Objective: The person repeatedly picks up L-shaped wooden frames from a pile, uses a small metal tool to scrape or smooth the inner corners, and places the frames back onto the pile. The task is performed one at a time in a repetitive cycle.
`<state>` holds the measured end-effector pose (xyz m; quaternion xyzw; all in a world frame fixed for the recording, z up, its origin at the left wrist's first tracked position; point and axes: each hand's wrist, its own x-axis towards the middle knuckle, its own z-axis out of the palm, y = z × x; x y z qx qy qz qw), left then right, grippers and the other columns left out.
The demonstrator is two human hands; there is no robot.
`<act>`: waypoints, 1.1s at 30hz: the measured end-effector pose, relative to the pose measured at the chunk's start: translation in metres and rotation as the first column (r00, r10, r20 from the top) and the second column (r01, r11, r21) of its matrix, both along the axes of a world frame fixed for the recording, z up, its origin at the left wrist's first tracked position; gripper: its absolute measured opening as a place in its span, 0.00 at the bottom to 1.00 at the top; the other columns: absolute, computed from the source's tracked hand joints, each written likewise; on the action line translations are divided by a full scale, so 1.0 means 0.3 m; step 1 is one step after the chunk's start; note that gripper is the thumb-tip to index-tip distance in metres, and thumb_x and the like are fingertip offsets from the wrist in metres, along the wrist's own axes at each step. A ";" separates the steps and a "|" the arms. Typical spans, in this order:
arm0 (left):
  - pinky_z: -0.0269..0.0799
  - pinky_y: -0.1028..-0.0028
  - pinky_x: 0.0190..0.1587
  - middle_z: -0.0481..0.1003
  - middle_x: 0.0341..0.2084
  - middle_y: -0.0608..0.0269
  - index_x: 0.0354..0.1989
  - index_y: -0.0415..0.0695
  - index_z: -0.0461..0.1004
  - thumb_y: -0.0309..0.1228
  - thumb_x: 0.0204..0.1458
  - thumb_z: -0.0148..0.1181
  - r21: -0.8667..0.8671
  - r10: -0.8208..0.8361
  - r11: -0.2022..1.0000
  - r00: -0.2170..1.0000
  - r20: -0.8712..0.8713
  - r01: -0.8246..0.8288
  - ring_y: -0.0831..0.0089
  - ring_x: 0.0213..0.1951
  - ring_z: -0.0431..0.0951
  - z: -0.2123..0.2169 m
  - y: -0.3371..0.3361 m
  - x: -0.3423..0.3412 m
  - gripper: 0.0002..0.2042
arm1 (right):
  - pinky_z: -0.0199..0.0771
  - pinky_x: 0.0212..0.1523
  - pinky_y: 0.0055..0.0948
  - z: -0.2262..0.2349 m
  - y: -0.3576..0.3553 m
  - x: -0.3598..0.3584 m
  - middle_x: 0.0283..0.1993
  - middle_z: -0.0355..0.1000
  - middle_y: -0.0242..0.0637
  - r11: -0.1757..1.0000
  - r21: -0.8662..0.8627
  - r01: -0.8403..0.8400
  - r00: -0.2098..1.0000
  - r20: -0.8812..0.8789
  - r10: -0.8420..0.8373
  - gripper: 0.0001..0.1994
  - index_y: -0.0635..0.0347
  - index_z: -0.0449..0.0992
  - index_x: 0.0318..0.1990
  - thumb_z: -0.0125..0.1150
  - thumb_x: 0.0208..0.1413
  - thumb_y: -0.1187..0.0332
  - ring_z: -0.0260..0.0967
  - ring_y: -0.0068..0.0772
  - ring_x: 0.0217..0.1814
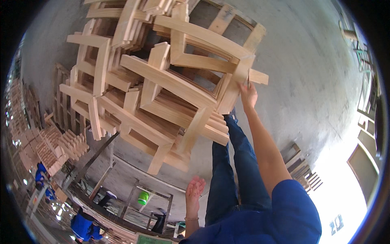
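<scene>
A tall stack of pale wooden frame pieces (162, 89) fills the upper middle of the head view, piled crosswise on a concrete floor. My right hand (248, 94) reaches out with the arm straight and grips the corner of the top wooden frame (239, 69) at the stack's right side. My left hand (194, 193) hangs low and free below the stack, fingers apart, holding nothing. My legs in blue trousers (233, 171) stand beside the stack.
More stacked wooden parts (53, 142) lie at the left. A metal-framed bench (134, 195) with a green cup stands below. Persons in blue clothes (83, 227) work at the lower left. A wooden pallet (302, 171) rests at the right.
</scene>
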<state>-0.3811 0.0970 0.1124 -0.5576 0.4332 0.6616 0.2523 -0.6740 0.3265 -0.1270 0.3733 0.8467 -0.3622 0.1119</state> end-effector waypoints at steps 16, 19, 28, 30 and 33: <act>0.66 0.71 0.50 0.71 0.47 0.58 0.56 0.43 0.62 0.39 0.57 0.52 0.019 0.004 1.000 0.992 0.127 -0.007 0.69 0.48 0.73 -0.012 0.032 0.019 0.21 | 0.70 0.46 0.41 0.017 -0.084 -0.047 0.44 0.73 0.49 0.990 -0.042 -0.137 0.952 0.269 0.143 0.40 0.60 0.66 0.50 0.65 0.33 0.40 0.71 0.49 0.47; 0.66 0.72 0.50 0.71 0.47 0.58 0.56 0.43 0.62 0.38 0.57 0.52 0.027 0.001 1.000 0.994 0.111 -0.004 0.70 0.48 0.73 -0.013 0.035 0.006 0.21 | 0.70 0.47 0.40 0.017 -0.082 -0.054 0.43 0.73 0.50 0.988 -0.034 -0.150 0.947 0.282 0.154 0.40 0.61 0.66 0.50 0.65 0.32 0.41 0.71 0.49 0.47; 0.65 0.73 0.50 0.71 0.47 0.59 0.56 0.43 0.62 0.37 0.57 0.52 0.022 0.009 1.000 0.995 0.098 -0.011 0.71 0.47 0.73 -0.024 0.030 0.026 0.20 | 0.69 0.47 0.39 -0.003 -0.082 -0.065 0.41 0.74 0.52 0.984 0.007 -0.178 0.935 0.314 0.167 0.39 0.66 0.70 0.46 0.66 0.32 0.40 0.72 0.47 0.47; 0.65 0.73 0.50 0.71 0.47 0.59 0.56 0.43 0.62 0.36 0.57 0.52 0.019 0.016 1.000 0.994 0.104 -0.018 0.71 0.48 0.73 -0.019 0.028 0.026 0.20 | 0.69 0.47 0.38 -0.007 -0.086 -0.058 0.42 0.74 0.52 0.984 0.018 -0.180 0.934 0.318 0.165 0.40 0.66 0.70 0.46 0.66 0.32 0.40 0.72 0.47 0.47; 0.66 0.71 0.50 0.72 0.47 0.56 0.56 0.42 0.62 0.34 0.57 0.48 0.000 0.018 1.000 0.996 0.086 -0.018 0.68 0.48 0.73 -0.014 0.030 0.032 0.19 | 0.69 0.47 0.38 -0.011 -0.095 -0.053 0.42 0.73 0.52 0.985 0.012 -0.171 0.936 0.314 0.159 0.39 0.65 0.70 0.47 0.66 0.32 0.39 0.71 0.47 0.48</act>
